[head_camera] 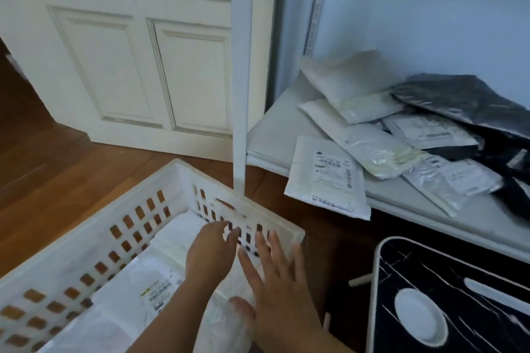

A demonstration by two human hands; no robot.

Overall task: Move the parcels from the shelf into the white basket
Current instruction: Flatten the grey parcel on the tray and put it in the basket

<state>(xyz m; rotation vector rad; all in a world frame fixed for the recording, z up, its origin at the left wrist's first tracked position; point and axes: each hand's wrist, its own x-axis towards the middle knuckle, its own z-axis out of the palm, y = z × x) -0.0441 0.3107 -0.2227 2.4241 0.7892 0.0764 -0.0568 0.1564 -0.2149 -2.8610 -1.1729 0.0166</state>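
The white basket (86, 238) stands on the wooden floor at the lower left, with several white parcels (149, 286) lying in it. My left hand (209, 252) hovers over the basket's right end, fingers spread and holding nothing. My right hand (275, 284) is beside it, fingers straight and spread above a crinkled white bag (220, 324). On the low shelf (269, 135) to the right lies a pile of parcels: a white labelled envelope (327, 178) hanging over the front edge, white padded mailers (352, 89), and grey and black bags (464, 97).
A white shelf post (241, 94) rises between basket and shelf. A white panelled door (137, 51) stands behind. A black stool with white lines (447, 295) sits at the lower right, under the shelf edge.
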